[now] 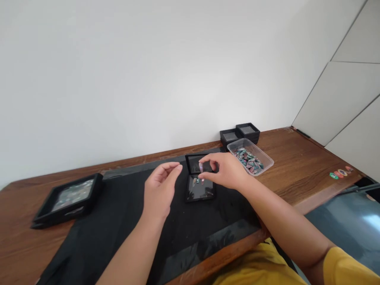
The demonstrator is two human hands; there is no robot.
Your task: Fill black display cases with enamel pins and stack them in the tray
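My right hand pinches a small pale purple piece between thumb and forefinger, just above an open small black case that lies on a black mat. A few small coloured pieces rest in the case near its hinge. My left hand hovers left of the case, fingers loosely curled and apart, holding nothing.
A clear plastic tub of several coloured pieces stands right of the case. Two stacks of black boxes sit behind it by the wall. A larger black tray with a glossy lid lies at the left. Coloured stickers mark the table's right edge.
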